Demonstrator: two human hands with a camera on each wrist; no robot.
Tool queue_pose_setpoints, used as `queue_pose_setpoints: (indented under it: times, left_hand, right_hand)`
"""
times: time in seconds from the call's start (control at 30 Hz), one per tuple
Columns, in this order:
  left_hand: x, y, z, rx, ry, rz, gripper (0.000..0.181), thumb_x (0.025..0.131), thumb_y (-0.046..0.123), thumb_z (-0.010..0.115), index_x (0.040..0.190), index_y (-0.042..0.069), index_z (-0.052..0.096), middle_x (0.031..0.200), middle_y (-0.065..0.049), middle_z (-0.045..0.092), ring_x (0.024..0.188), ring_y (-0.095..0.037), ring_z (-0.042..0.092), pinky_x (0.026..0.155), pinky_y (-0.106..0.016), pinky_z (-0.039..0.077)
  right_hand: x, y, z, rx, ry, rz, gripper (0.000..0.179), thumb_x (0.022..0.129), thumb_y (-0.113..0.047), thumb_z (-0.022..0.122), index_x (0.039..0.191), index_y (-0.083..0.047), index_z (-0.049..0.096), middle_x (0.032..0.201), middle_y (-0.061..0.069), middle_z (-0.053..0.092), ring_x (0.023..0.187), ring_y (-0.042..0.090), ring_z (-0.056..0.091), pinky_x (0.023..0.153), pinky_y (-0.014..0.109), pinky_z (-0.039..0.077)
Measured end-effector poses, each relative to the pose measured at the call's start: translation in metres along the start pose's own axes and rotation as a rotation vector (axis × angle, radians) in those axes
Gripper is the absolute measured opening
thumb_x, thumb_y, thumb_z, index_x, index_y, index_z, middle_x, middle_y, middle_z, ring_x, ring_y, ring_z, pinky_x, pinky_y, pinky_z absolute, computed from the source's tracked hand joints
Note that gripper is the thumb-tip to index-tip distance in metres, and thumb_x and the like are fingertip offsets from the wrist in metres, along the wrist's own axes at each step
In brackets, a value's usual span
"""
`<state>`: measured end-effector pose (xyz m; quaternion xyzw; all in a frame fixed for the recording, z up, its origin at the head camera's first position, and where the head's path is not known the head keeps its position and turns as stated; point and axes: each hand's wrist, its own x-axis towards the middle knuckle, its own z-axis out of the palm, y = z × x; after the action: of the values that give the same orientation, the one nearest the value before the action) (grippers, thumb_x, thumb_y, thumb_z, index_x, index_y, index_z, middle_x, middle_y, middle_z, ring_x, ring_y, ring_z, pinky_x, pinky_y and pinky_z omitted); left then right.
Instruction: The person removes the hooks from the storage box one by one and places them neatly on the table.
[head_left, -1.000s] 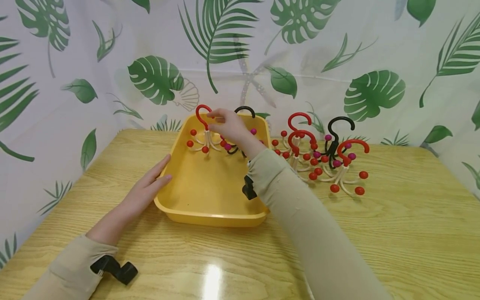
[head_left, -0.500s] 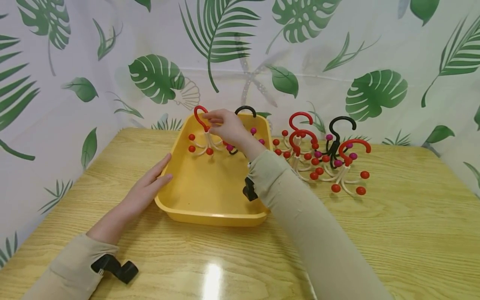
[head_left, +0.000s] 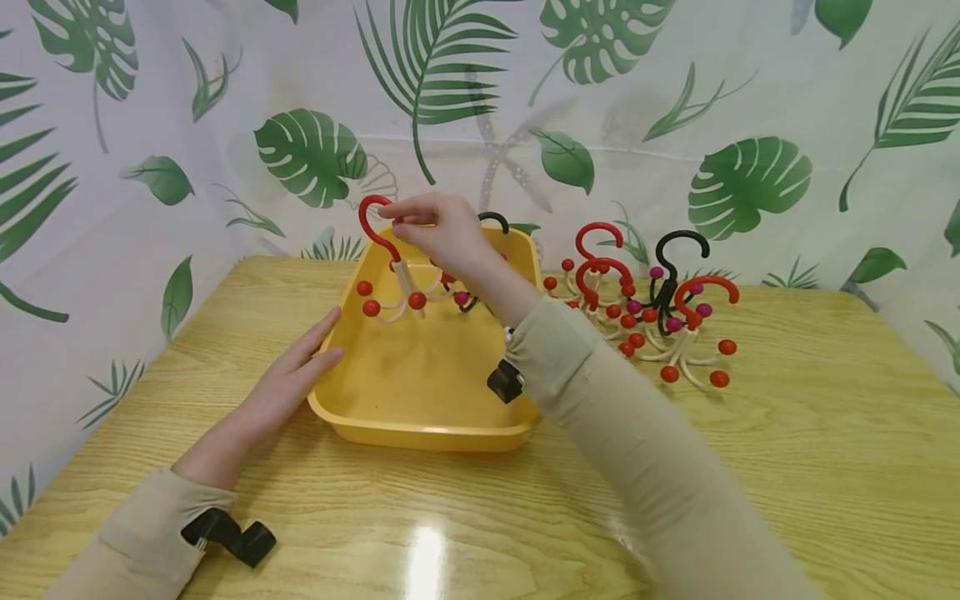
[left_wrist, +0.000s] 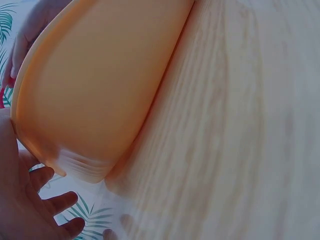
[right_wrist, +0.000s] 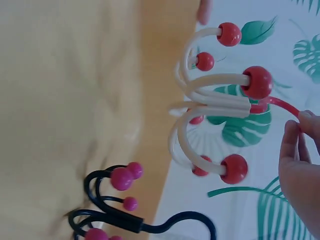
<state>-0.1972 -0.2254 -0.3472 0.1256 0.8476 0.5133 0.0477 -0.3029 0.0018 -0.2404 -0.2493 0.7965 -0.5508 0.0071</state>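
Note:
My right hand (head_left: 450, 237) pinches the red hook of a hanger (right_wrist: 225, 105) with cream prongs tipped by red balls. That hanger hangs tilted over the back left of a yellow plastic bin (head_left: 427, 437). A black hanger (right_wrist: 120, 220) with magenta balls stands in the bin, partly hidden by my right hand in the head view. My left hand (head_left: 288, 375) rests against the bin's left wall, the thumb over the rim. The left wrist view has the left fingers (left_wrist: 62, 202) spread loosely outside the bin (left_wrist: 100, 75).
To the right of the bin, several more hangers stand close together on the wooden table (head_left: 810, 442): red ones (head_left: 682, 354) and a black one (head_left: 667, 292). A leaf-patterned cloth (head_left: 637, 108) hangs behind the table.
My right hand has lifted the red hanger and brought it up and to the left, tilting it. My left hand and the bin have stayed in place.

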Motion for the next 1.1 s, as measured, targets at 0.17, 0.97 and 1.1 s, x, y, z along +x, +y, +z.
queue_pose_setpoints:
  times: [0.17, 0.97, 1.1]
  left_hand:
    - [0.0, 0.001, 0.0, -0.006, 0.005, 0.003, 0.062, 0.102, 0.032, 0.045, 0.155, 0.017, 0.015, 0.159, -0.006, 0.009, 0.144, -0.026, 0.008, 0.113, -0.048, 0.015]
    - [0.001, -0.003, -0.001, 0.019, 0.003, 0.025, 0.061, 0.102, 0.033, 0.044, 0.154, 0.019, 0.016, 0.159, -0.005, 0.009, 0.144, -0.026, 0.006, 0.114, -0.051, 0.01]
    - [0.001, -0.003, -0.001, 0.024, 0.004, 0.027, 0.061, 0.102, 0.034, 0.044, 0.154, 0.019, 0.016, 0.159, -0.004, 0.009, 0.144, -0.025, 0.006, 0.114, -0.051, 0.009]
  right_hand:
    - [-0.015, -0.02, -0.006, 0.046, 0.015, -0.051, 0.022, 0.093, -0.008, 0.062, 0.113, -0.011, 0.072, 0.113, -0.002, 0.064, 0.097, 0.01, 0.06, 0.083, 0.02, 0.05]
    - [-0.104, -0.048, -0.082, 0.081, 0.139, -0.133, 0.029, 0.092, -0.009, 0.064, 0.12, -0.012, 0.069, 0.113, 0.006, 0.063, 0.1, 0.021, 0.06, 0.085, 0.026, 0.052]
    - [-0.118, -0.048, -0.094, 0.031, 0.186, -0.103, 0.031, 0.092, -0.014, 0.066, 0.123, -0.016, 0.068, 0.109, 0.007, 0.063, 0.095, 0.021, 0.061, 0.076, 0.02, 0.052]
